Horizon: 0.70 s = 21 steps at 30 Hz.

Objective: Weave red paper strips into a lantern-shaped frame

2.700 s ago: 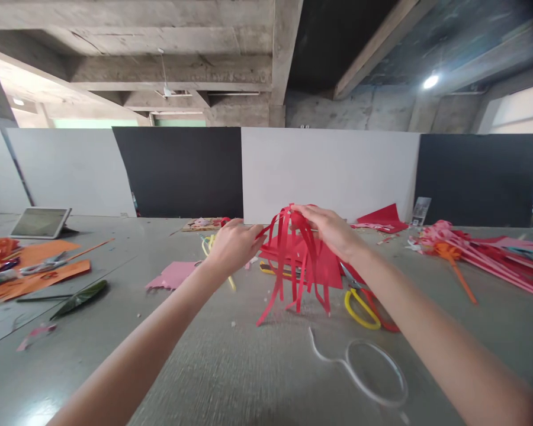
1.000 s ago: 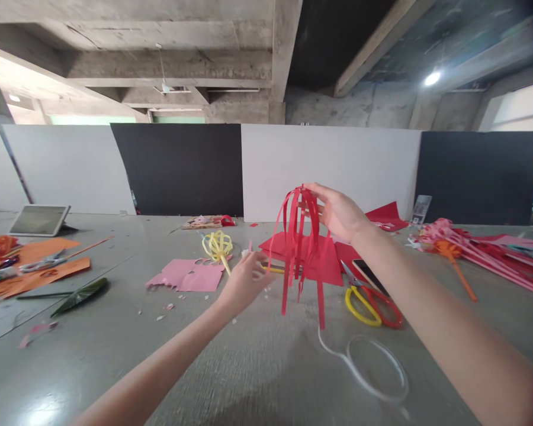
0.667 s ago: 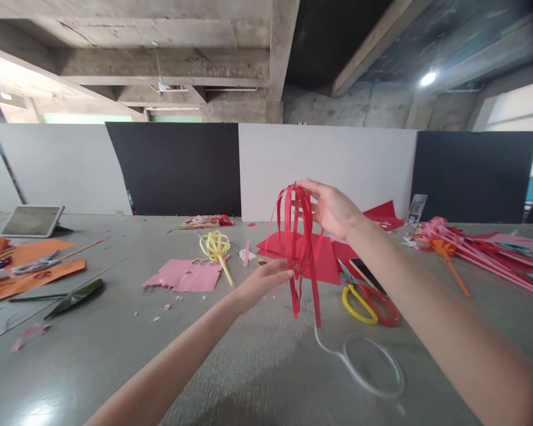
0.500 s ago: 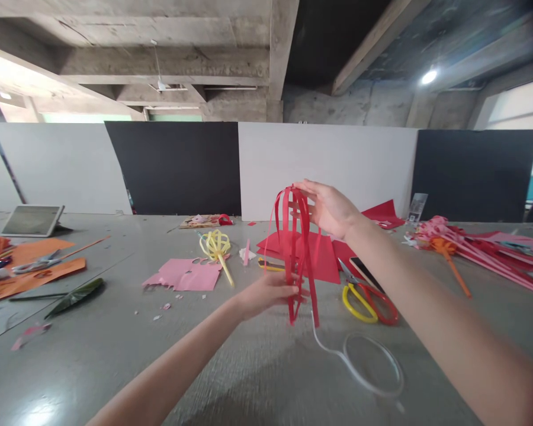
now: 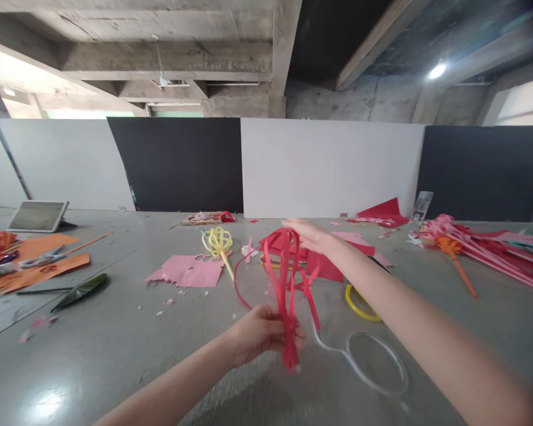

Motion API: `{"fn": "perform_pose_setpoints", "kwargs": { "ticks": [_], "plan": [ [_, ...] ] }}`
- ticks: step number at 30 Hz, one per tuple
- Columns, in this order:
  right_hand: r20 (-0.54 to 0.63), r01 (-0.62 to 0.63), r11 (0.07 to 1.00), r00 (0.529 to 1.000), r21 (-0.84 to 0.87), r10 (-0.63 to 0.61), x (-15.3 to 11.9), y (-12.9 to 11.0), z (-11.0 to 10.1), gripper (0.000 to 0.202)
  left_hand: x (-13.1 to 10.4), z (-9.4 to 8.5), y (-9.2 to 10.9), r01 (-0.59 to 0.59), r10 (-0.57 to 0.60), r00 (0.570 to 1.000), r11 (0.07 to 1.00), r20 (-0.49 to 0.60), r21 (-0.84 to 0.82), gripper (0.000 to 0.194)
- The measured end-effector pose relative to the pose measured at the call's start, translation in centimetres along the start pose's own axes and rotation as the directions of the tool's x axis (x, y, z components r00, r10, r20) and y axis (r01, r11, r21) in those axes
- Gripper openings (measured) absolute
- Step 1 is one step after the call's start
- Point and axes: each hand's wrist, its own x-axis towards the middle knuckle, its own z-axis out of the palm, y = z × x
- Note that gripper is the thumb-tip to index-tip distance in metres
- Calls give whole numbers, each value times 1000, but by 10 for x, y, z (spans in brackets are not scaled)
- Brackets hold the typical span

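A bundle of red paper strips (image 5: 282, 266) hangs in front of me, looped over at the top and gathered towards the bottom. My left hand (image 5: 264, 331) is closed around the gathered lower part, the loose ends sticking out below it. At the top of the loops is my right hand (image 5: 313, 238), its fingers stretched out to the left; part of it is behind the strips. One thin strip bows out to the left, and others dangle to the right. Close by on the right lies a white wire with a round loop (image 5: 377, 364).
Red paper sheets (image 5: 328, 269) lie behind the strips. Yellow-handled scissors (image 5: 359, 307) are partly covered by my right forearm. Left of centre are a yellow paper lantern shape (image 5: 217, 242) and pink paper (image 5: 184, 272). Farther left are a leaf (image 5: 82, 291) and a tablet (image 5: 39, 216).
My left hand has moved down and closed round the strips' lower ends, bunching them. The right hand and the top of the strips have come lower.
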Motion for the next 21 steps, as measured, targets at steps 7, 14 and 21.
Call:
{"fn": "perform_pose_setpoints", "kwargs": {
  "ticks": [7,14,21],
  "plan": [
    [-73,-197,916,980,-349,183,-5,38,-20,51,2,-10,-11,14,-21,990,998,-138,-55,14],
    [2,-92,964,995,-247,96,4,59,-52,57,-7,-7,-16,122,-107,985,987,-135,102,13],
    [131,-48,999,990,-23,51,8,77,-57,55,-15,-3,-28,187,-171,978,974,-124,132,14]
  ]
}}
